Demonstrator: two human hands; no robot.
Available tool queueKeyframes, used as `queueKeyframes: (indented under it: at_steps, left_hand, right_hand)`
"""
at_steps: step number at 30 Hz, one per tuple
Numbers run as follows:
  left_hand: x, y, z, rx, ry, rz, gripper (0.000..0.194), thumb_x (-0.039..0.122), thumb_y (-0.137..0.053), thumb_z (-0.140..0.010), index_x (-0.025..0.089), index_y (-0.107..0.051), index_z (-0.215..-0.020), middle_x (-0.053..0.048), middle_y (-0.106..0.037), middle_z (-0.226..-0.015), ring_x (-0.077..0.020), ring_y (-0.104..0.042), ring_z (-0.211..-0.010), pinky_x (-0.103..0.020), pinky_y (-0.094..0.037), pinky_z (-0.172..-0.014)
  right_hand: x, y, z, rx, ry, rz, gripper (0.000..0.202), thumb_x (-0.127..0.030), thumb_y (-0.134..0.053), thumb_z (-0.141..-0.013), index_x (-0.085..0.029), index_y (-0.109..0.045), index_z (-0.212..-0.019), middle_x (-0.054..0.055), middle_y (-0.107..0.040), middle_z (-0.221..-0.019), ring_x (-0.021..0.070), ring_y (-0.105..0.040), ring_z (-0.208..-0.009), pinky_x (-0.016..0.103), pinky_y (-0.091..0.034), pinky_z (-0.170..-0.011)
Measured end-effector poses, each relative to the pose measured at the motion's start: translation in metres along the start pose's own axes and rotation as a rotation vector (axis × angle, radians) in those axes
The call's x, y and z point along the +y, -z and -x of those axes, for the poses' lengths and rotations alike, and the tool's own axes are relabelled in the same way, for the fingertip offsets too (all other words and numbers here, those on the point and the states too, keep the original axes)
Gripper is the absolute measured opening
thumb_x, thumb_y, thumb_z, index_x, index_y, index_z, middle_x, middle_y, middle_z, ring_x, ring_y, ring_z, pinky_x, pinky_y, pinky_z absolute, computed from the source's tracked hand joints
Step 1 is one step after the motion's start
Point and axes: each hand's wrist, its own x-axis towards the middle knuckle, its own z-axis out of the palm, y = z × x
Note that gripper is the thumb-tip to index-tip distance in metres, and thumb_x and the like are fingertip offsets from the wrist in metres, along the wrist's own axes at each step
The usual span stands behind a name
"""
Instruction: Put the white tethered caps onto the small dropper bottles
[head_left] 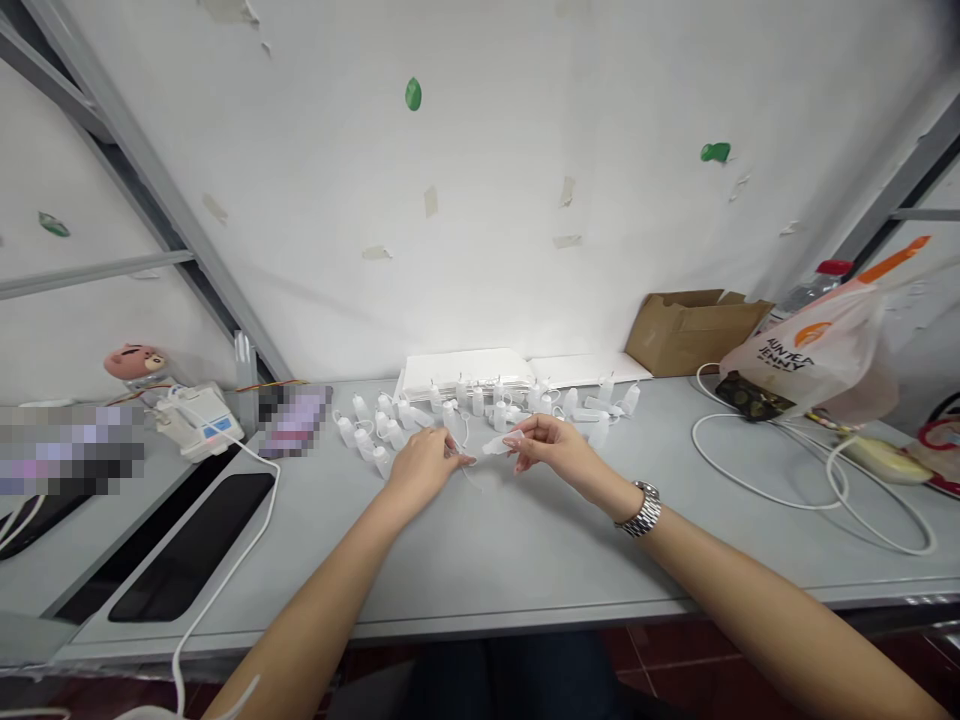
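Note:
Over the middle of the table, my right hand (pixel 541 440) pinches a small translucent plastic bottle (pixel 498 445), tilted with its narrow end toward the left. Close by on the left, my left hand (pixel 429 455) has thumb and fingers closed on a thin white strip (pixel 470 470); its far end is too fine to make out clearly. A small gap separates the two hands. Behind and beside them stand several similar small squeeze bottles (pixel 382 460), many with thin looped cap straps. Some bottles lie on their sides, and my hands partly hide others.
Stacked white sheets (pixel 465 366) lie against the wall. A cardboard box (pixel 686 330) and a plastic bag (pixel 806 345) stand at the back right, near a looped white cable (pixel 739 500). On the left are a black phone (pixel 193 548), a white power strip (pixel 196 420) and another cable.

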Motion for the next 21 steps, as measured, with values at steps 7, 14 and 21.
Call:
queueKeyframes:
  at_steps: [7, 14, 21]
  left_hand:
    - [0.001, -0.009, -0.002, 0.078, -0.035, 0.024, 0.013, 0.030, -0.051, -0.077, 0.020, -0.059, -0.078, -0.007, -0.059, -0.090, -0.0241, -0.054, -0.091, -0.031, -0.039, -0.070]
    - [0.012, 0.001, -0.001, 0.139, -0.013, 0.683, 0.021, 0.037, -0.061, -0.070, 0.017, -0.061, -0.072, -0.006, -0.065, -0.084, -0.0197, -0.059, -0.082, -0.031, -0.042, -0.076]
    - [0.019, -0.005, 0.004, -0.142, 0.058, 1.319, 0.028, 0.037, -0.071, -0.062, 0.014, -0.061, -0.073, -0.007, -0.068, -0.077, -0.0229, -0.061, -0.093, -0.033, -0.040, -0.084]
  right_hand:
    - [0.000, -0.001, 0.000, 0.007, -0.020, 0.026, 0.028, -0.038, -0.067, -0.069, -0.015, -0.055, -0.080, 0.002, -0.063, -0.073, 0.0108, -0.062, -0.055, 0.030, -0.051, -0.061]
    - [0.003, -0.001, -0.001, 0.026, 0.058, -0.084, 0.031, -0.037, -0.071, -0.064, -0.017, -0.052, -0.079, 0.000, -0.064, -0.074, 0.0127, -0.063, -0.059, 0.033, -0.051, -0.065]
    - [0.002, -0.004, 0.001, 0.038, 0.129, -0.118, 0.031, -0.039, -0.069, -0.066, -0.020, -0.049, -0.081, -0.001, -0.063, -0.076, 0.0125, -0.063, -0.058, 0.034, -0.051, -0.065]
